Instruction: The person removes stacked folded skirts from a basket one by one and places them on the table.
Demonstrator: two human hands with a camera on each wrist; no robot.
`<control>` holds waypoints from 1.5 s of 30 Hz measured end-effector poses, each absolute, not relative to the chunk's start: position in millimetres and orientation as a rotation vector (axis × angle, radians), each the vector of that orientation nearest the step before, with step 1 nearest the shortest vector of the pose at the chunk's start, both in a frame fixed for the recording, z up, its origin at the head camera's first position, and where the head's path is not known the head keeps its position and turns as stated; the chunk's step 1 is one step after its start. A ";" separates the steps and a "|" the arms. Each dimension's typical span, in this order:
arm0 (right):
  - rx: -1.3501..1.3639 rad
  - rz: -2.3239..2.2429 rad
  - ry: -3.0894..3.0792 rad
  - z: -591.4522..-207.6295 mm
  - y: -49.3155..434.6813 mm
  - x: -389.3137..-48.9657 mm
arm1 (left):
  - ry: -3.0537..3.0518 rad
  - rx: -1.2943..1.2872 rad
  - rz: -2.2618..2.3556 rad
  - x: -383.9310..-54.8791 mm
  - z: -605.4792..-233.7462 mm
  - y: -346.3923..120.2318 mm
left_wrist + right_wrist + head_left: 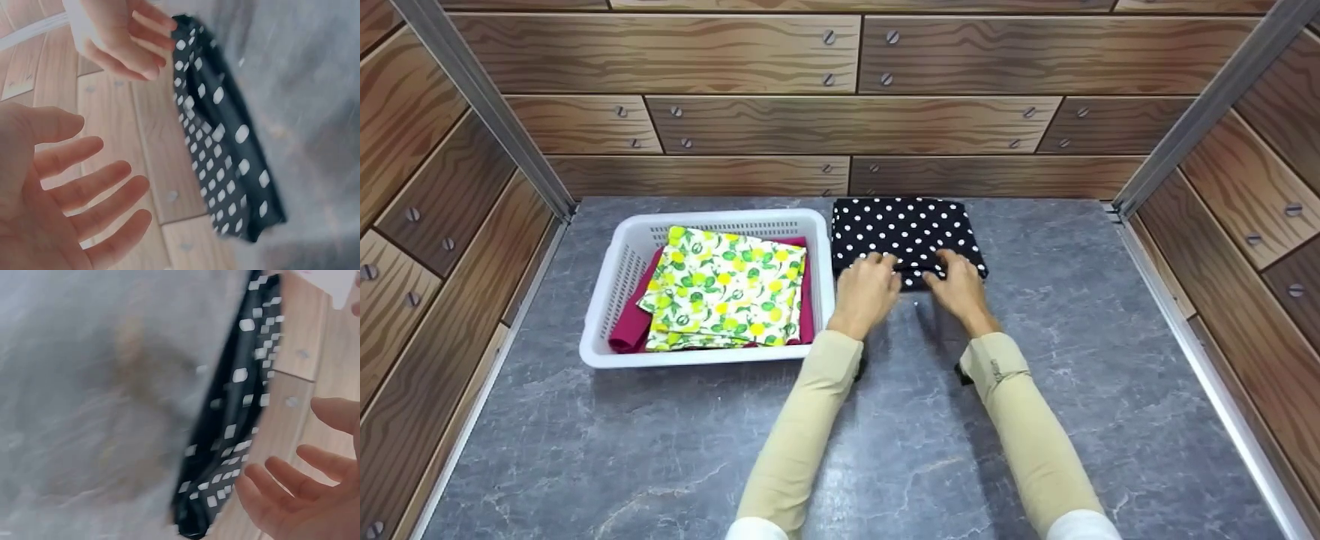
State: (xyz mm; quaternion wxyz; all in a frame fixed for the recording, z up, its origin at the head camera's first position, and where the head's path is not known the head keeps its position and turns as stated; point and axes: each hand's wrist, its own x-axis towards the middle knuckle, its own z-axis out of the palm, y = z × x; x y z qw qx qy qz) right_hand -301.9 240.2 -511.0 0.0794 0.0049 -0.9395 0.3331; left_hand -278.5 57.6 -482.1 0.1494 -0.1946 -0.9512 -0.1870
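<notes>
Hovering near folded black polka-dot cloth (904,230): both hands (868,292) (960,287), spread-fingered.

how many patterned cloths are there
2 in sight: a white cloth printed with yellow fruit and green leaves, in the white plastic basket; a black cloth with white polka dots, on the grey table beside it. More may be hidden.

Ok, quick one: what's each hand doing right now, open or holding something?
Left hand: open, fingers spread, holding nothing, near the dotted cloth.
Right hand: open, fingers loosely bent, holding nothing, near the same cloth.
</notes>
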 end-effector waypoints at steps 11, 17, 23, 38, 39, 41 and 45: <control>0.190 1.242 -2.606 -482.7 212.6 -303.1 | -2.757 -0.444 -0.536 -277.9 -468.4 24.5; 0.220 1.286 -2.642 -473.9 198.7 -301.4 | -2.776 -0.401 -0.515 -275.1 -460.9 6.7; 0.239 1.273 -2.686 -468.0 192.5 -301.9 | -2.805 -0.364 -0.538 -273.2 -452.7 -11.3; 0.262 1.192 -2.735 -456.6 180.1 -304.7 | -2.758 -0.261 -0.447 -268.2 -445.9 -72.0; 0.266 1.194 -2.738 -455.5 178.5 -305.4 | -2.776 -0.249 -0.446 -268.0 -444.8 -76.1; 0.279 1.197 -2.738 -453.3 175.1 -307.1 | -2.798 -0.228 -0.444 -267.6 -442.8 -85.0; 0.305 1.194 -2.737 -449.0 167.9 -310.3 | -2.816 -0.197 -0.431 -267.2 -440.5 -104.7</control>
